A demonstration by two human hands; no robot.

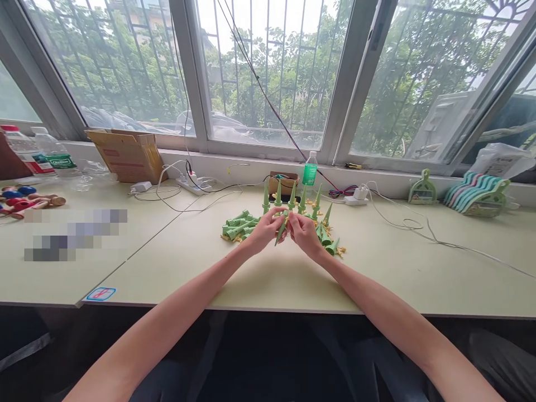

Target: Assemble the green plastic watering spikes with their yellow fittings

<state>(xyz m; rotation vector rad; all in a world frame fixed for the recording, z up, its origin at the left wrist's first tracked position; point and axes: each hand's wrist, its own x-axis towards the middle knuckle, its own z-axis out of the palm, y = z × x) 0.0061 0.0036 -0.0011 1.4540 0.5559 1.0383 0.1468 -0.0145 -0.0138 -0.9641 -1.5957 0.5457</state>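
An open cardboard box (128, 153) rests tilted against the window sill at the far left; its contents cannot be made out. A smaller cardboard box (283, 183) sits behind the work area, with something inside that is too small to identify. Beside it stands a clear plastic bottle (310, 170) with a green label, and two more water bottles (56, 156) stand at the far left; none of the label writing is legible. A red and blue sticker (100, 293) marks the near table edge, its lettering unreadable.

The pale table (377, 268) runs along a wide barred window (268, 72) with trees outside. A white power strip (192, 186) and loose cables lie near the sill.

The left hand (264, 230) and right hand (305, 233) meet above the table centre, fingers of both pinched on one green spike (281, 231), held tilted between them. Just behind, a pile of green spikes (238, 226) lies flat at left, and several upright spikes (278, 195) stand in a row.
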